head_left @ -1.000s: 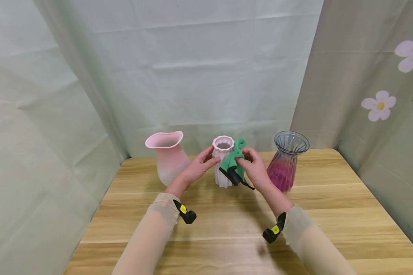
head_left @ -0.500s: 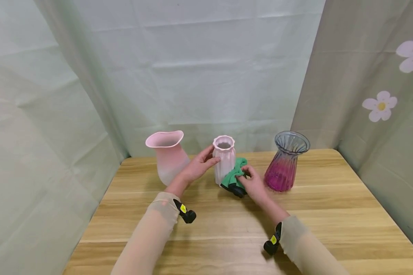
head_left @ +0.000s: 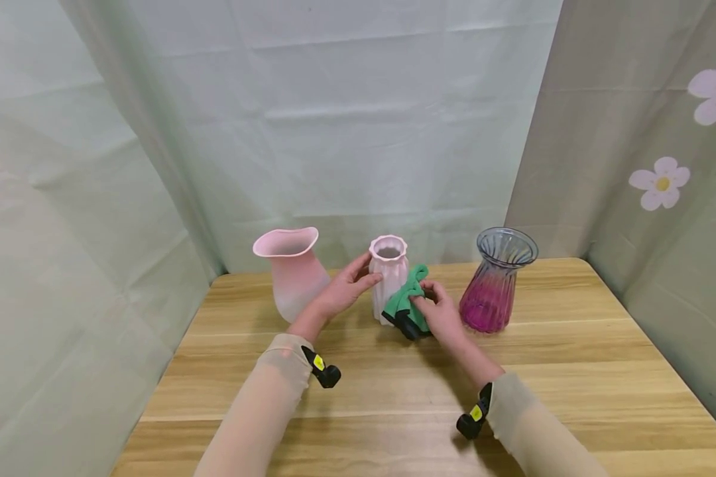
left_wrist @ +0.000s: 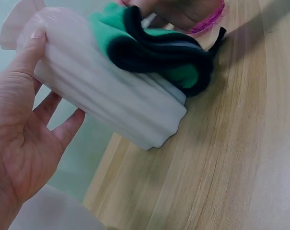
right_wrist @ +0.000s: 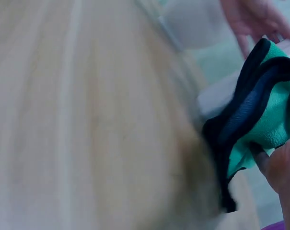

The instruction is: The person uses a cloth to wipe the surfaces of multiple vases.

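Note:
A small white ribbed vase [head_left: 382,291] with a scalloped rim stands upright in the middle of the table. My left hand [head_left: 343,291] grips its upper part from the left; in the left wrist view the thumb [left_wrist: 32,50] lies along the near side and other fingers go behind. My right hand [head_left: 441,315] pinches a bunched green cloth [head_left: 410,298] with black edging. That cloth [left_wrist: 154,48] lies against the vase's right side in the left wrist view. Seen from the right wrist, the cloth [right_wrist: 267,115] hides much of the vase.
A larger pink-and-white vase [head_left: 295,278] stands left, behind my left forearm. To the right is a ribbed glass vase [head_left: 492,291], clear blue-grey above and magenta below. Cloth curtains [head_left: 358,132] hang behind the wooden table [head_left: 382,411].
My right hand and the green cloth went down the vase's right side, then came slightly back up. My left hand keeps its hold on the white vase, which has stayed in place.

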{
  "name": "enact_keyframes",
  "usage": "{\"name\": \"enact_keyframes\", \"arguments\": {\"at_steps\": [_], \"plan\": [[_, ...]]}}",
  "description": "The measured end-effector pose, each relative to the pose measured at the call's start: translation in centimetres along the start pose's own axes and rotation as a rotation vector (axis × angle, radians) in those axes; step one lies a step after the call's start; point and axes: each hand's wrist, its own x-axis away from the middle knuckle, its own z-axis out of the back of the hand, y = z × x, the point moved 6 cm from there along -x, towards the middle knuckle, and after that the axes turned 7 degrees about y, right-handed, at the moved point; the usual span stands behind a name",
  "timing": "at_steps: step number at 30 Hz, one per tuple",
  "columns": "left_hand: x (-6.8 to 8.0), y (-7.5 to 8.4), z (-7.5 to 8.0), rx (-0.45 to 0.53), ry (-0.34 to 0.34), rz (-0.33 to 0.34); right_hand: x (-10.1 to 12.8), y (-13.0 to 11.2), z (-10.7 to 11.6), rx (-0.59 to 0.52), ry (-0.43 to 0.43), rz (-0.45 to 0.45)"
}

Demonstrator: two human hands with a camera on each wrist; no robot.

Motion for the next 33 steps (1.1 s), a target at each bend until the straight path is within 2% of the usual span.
{"name": "enact_keyframes", "arguments": {"at_steps": [2, 5, 9, 14, 27, 33], "plan": [[0.0, 0.0, 0.0, -0.001, 0.0, 0.003, 0.4, -2.2, 0.1, -0.026, -0.002, 0.012], [0.0, 0.0, -0.1, -0.002, -0.003, 0.004, 0.0, -3.9, 0.0, -0.089, -0.009, 0.04], [0.0, 0.1, -0.1, -0.007, -0.006, 0.005, -1.6, -4.1, -0.2, -0.152, 0.003, 0.096], [-0.1, 0.0, -0.1, 0.002, -0.009, 0.001, -1.8, -5.9, -0.2, -0.166, 0.011, 0.171], [-0.1, 0.0, 0.0, -0.005, -0.011, 0.012, -1.7, -5.5, 0.0, -0.033, -0.01, 0.15], [-0.1, 0.0, 0.0, -0.016, -0.012, 0.008, -1.5, -4.9, 0.1, -0.033, -0.019, 0.157]]}}
